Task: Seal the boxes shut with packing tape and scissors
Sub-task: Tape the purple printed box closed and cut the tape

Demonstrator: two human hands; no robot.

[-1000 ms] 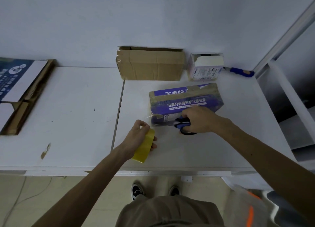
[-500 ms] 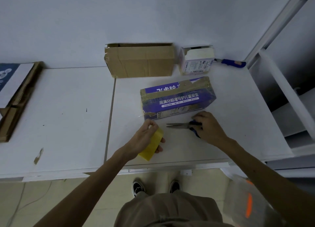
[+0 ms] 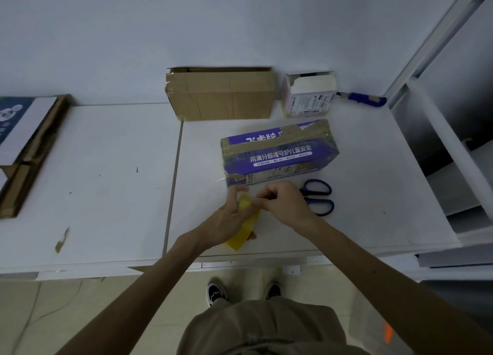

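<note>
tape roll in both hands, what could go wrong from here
1. The right hand pinches at the tape roll that the left hand grips; the free end might slip back or fold onto itself.
2. The scissors lie right beside the right wrist and could get knocked as tape is pulled.
3. A loose clear tail at the purple box corner may snag the new strip.

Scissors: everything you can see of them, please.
The scissors have two dark blue loop handles, plastic by the look, lying flat on the white table on the near side of the purple box. Handles point to the person's right. The blades are hidden behind the right hand, which pinches at the tape roll; no hand grips the scissors, and contact cannot be told.
</note>
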